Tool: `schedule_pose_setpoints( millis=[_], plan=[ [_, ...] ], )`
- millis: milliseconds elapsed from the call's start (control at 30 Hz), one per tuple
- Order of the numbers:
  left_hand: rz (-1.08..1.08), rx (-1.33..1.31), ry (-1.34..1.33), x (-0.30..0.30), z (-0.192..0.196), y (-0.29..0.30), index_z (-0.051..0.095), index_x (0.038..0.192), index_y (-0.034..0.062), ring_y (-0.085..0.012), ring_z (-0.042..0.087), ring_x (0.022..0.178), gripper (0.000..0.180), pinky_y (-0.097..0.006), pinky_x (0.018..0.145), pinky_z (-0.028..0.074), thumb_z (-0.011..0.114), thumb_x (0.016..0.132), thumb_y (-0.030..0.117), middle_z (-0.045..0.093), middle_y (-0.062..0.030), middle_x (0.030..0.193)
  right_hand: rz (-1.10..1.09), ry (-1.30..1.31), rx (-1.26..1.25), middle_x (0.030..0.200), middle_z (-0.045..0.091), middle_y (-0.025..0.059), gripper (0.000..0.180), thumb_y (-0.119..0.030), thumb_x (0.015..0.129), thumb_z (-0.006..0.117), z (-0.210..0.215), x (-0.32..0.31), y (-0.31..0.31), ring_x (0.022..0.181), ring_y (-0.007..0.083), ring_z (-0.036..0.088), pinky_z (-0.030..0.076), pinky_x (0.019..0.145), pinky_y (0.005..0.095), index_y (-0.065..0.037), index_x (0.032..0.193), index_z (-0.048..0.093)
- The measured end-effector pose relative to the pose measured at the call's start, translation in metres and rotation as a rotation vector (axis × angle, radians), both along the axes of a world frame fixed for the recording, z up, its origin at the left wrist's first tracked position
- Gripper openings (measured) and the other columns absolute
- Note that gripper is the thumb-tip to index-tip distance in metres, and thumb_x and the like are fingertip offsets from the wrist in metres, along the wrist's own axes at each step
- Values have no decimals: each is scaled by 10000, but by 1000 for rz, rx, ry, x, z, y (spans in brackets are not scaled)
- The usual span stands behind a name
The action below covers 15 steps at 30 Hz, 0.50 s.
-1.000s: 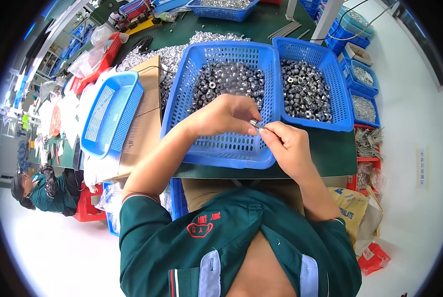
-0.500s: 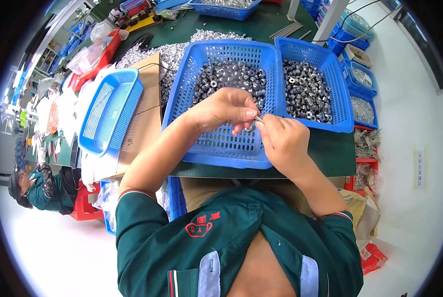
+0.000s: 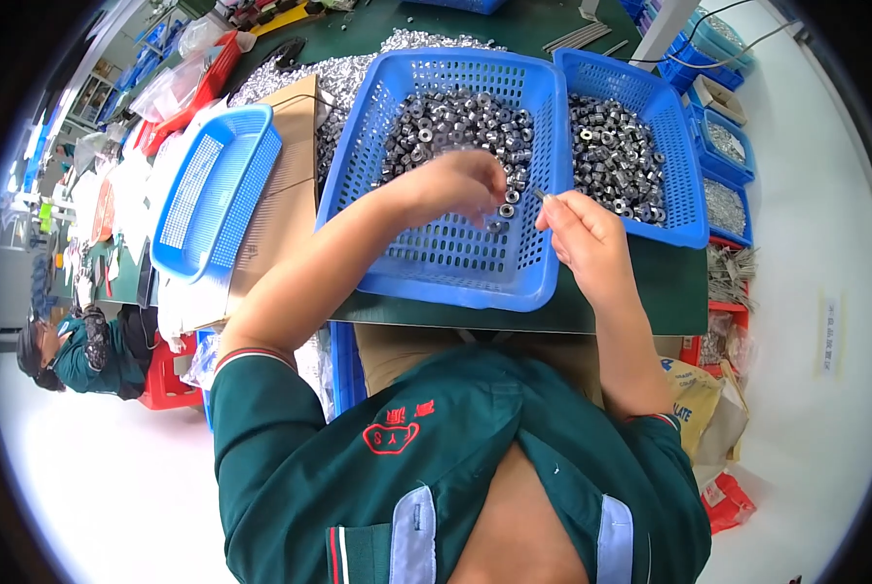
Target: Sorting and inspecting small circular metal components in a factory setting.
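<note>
At a green table (image 3: pixel 665 297), a worker's right hand (image 3: pixel 592 238) pinches a slim, dark metal rod (image 3: pixel 540 195) between thumb and fingertips, just over the right rim of a large blue basket (image 3: pixel 436 290). The left hand (image 3: pixel 460 185), fingers curled, hangs blurred above the same basket; whether it grips anything cannot be told. Bare plastic mesh gives open room in the basket's near half; a strip of tabletop runs between its near rim and the table edge. Short, shiny steel rings (image 3: pixel 455 119) heap at the far end. A second basket (image 3: pixel 687 195) of rings adjoins at right; corrugated cardboard (image 3: pixel 296 156) and a shallow blue tray (image 3: pixel 212 200) lie left.
</note>
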<state>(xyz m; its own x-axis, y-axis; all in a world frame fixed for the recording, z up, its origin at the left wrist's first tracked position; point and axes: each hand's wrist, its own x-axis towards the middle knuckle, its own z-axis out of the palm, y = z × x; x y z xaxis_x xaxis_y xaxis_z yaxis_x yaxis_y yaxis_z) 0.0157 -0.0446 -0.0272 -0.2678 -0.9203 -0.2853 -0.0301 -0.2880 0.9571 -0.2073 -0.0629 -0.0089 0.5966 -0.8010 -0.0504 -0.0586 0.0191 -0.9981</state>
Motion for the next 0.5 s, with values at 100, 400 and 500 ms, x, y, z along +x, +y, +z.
schedule_pose_setpoints(
  millis=[100, 400, 500],
  plan=[
    [-186, -280, -641, -5, -28, 2, 580, 915, 24, -192, 620, 761, 248, -340, 691, 494, 699, 753, 169, 619, -68, 775, 9, 29, 5, 575, 454, -48, 266, -229, 938, 559, -7, -5, 4, 528, 20, 378, 295, 480, 202, -24, 775, 604],
    [-251, -364, -1182, -26, -39, 0, 630, 920, 41, -333, 642, 859, 310, -434, 747, 500, 695, 751, 293, 664, -157, 851, -34, 41, -165, 610, 492, -38, 237, -194, 940, 562, -15, -13, 15, 550, 18, 392, 316, 500, 196, -7, 803, 608],
    [-91, -357, -644, -3, -37, -3, 593, 984, 21, -165, 614, 722, 245, -324, 636, 480, 660, 820, 189, 655, -81, 797, -54, 98, -268, 610, 510, -13, 195, -182, 920, 599, -13, -12, 18, 561, 15, 411, 335, 498, 205, -6, 844, 633]
  ],
)
